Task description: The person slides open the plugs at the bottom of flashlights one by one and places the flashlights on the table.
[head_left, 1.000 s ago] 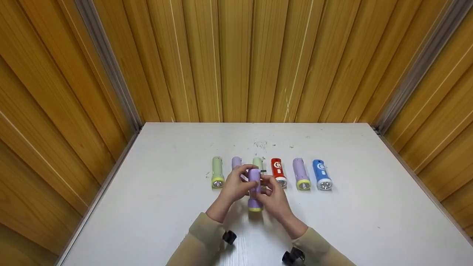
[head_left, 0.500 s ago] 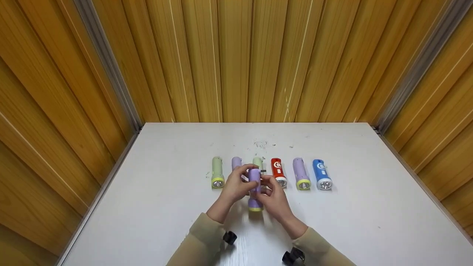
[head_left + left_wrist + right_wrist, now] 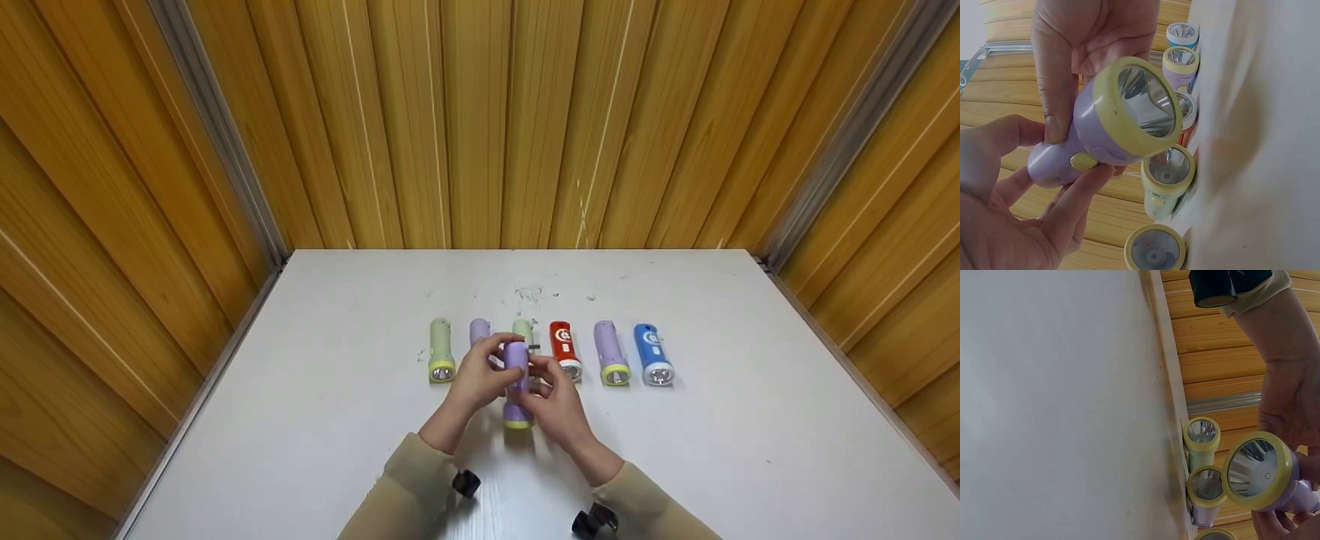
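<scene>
Both hands hold a purple flashlight with a yellow rim, raised above the table, its lens end toward the near side. The left hand grips its upper end between thumb and fingers. Lower on the body, the right hand pinches it from the right. The left wrist view shows the flashlight's reflector and a yellow switch on its side. Behind the hands lie a second purple flashlight and a green one, both partly hidden.
In the same row on the white table lie a green flashlight at left, then a red one, a purple one and a blue one to the right. Wood-patterned walls enclose the back and sides.
</scene>
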`<state>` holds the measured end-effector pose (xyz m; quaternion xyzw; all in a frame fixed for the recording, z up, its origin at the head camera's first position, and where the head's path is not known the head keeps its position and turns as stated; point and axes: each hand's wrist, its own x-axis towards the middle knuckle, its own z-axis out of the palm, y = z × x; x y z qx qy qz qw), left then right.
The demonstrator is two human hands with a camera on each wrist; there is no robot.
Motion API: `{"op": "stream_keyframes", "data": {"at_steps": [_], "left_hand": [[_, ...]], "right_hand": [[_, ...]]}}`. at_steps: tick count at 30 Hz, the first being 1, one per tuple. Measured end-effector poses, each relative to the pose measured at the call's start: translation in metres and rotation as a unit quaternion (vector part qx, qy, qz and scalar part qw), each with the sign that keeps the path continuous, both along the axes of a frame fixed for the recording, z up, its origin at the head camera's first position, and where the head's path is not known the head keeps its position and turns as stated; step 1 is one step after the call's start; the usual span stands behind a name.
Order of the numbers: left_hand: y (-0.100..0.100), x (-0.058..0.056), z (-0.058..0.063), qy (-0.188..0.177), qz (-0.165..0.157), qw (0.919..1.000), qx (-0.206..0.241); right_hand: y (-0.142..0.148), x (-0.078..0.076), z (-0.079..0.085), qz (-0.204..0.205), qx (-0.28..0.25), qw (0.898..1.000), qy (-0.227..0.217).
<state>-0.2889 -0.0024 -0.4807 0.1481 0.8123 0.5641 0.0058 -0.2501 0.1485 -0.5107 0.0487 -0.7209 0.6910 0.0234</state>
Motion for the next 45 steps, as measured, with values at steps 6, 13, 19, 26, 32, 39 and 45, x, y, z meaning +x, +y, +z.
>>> {"op": "stream_keyframes", "data": {"at_steps": [6, 13, 19, 26, 32, 39, 45], "left_hand": [[0.0000, -0.0002, -0.0017, 0.012, 0.008, 0.9999, -0.002], [0.0008, -0.0005, -0.0030, 0.013, 0.011, 0.9998, 0.012], [0.0038, -0.0003, -0.0041, -0.007, 0.014, 0.9988, 0.045], [0.0069, 0.0009, -0.0079, -0.012, 0.017, 0.9970, 0.074], [0.0076, 0.0025, -0.0078, -0.001, 0.012, 0.9982, 0.059], [0.0084, 0.0034, -0.0079, -0.008, 0.006, 0.9986, 0.051], [0.0086, 0.0032, -0.0066, -0.015, 0.012, 0.9986, 0.050]], "right_hand": [[-0.0006, -0.0010, 0.0007, -0.014, 0.017, 1.000, 0.001], [-0.0009, -0.0022, -0.0006, -0.020, 0.014, 1.000, -0.004], [-0.0005, -0.0037, -0.0019, -0.030, 0.000, 1.000, -0.001], [0.0007, -0.0054, -0.0035, -0.045, 0.007, 0.999, 0.008], [0.0017, -0.0063, -0.0025, -0.050, 0.006, 0.999, 0.011], [0.0029, -0.0069, -0.0037, -0.056, 0.001, 0.998, 0.011], [0.0025, -0.0062, -0.0039, -0.055, 0.004, 0.998, 0.006]]}}
